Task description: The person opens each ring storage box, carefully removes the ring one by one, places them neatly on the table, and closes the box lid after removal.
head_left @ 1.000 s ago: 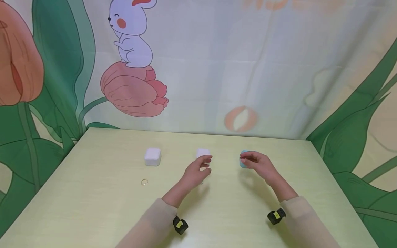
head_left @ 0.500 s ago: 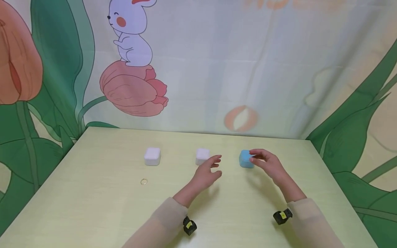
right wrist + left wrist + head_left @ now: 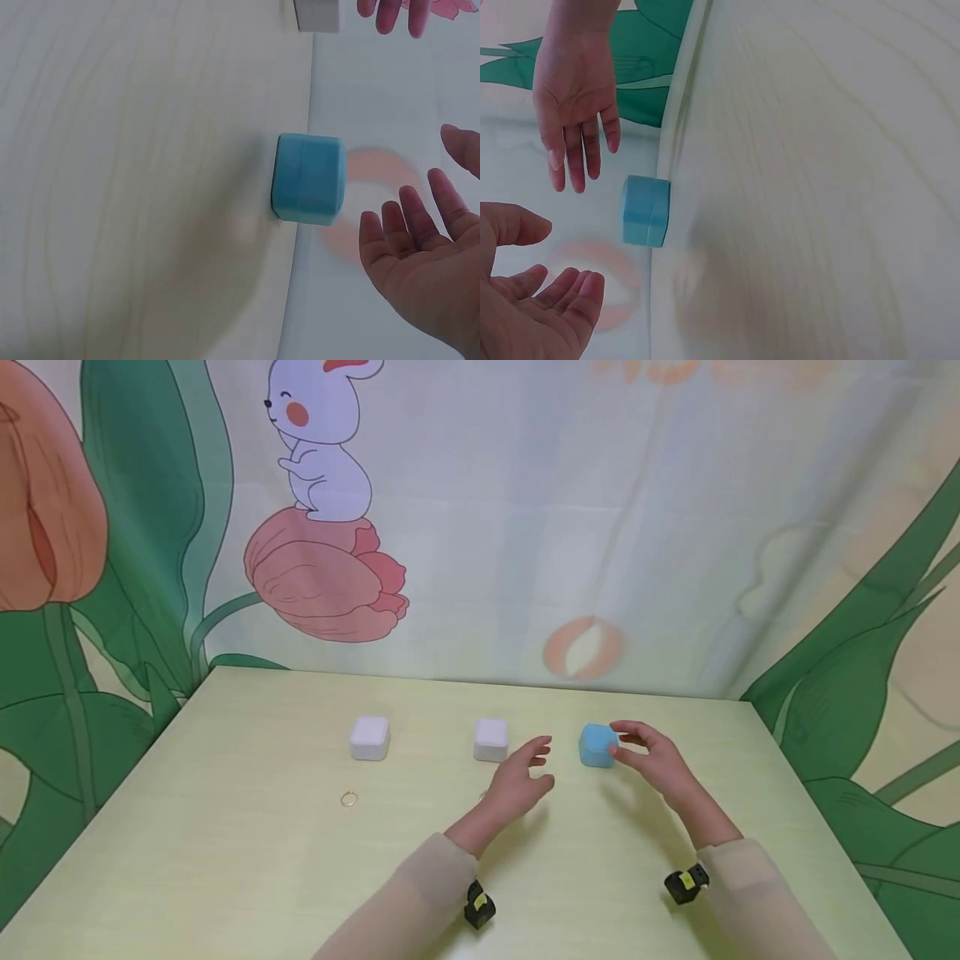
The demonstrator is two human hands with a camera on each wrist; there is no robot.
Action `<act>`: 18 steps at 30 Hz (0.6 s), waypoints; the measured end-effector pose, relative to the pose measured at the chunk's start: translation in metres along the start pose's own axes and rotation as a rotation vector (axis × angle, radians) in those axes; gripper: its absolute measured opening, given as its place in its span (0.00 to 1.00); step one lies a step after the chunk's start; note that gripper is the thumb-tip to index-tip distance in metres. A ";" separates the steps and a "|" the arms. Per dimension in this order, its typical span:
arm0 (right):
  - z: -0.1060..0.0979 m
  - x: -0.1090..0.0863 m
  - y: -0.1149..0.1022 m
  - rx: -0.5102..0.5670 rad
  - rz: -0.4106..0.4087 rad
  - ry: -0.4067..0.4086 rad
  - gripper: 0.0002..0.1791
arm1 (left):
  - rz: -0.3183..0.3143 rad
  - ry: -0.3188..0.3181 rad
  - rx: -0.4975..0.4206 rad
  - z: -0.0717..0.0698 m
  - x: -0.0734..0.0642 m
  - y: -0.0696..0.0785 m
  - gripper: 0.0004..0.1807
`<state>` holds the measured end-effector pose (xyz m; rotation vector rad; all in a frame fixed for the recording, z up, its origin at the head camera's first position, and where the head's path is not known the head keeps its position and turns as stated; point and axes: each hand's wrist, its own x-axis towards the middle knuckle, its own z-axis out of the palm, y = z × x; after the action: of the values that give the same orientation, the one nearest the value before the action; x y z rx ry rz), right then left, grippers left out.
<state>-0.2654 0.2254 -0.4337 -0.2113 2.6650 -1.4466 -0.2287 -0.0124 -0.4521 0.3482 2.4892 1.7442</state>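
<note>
A small blue box with rounded corners stands on the table, a seam running round its side in both wrist views. My right hand hovers at its right, fingers loosely bent and thumb tip overlapping the box's edge in the head view. The right wrist view shows that hand apart from the box, with nothing in it. Between the blue box and a white box, my left hand hangs over the table, fingers spread and holding nothing. Both palms face the blue box.
Another white box stands farther left, in a row with the other two. A thin gold ring lies in front of it. Something tiny shows beside the left wrist, mostly hidden. A printed curtain hangs behind the table.
Both hands have shifted right. The right hand has drawn off the blue box, which now shows almost whole; the left hand has moved from in front of the middle white box towards the blue one.
</note>
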 end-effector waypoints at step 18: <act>0.003 0.015 0.019 -0.017 0.081 -0.021 0.34 | -0.009 0.008 0.061 0.031 0.027 -0.002 0.35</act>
<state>-0.2814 0.2310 -0.4515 -0.1171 2.6381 -1.3903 -0.2488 0.0216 -0.4627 0.3352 2.5497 1.6723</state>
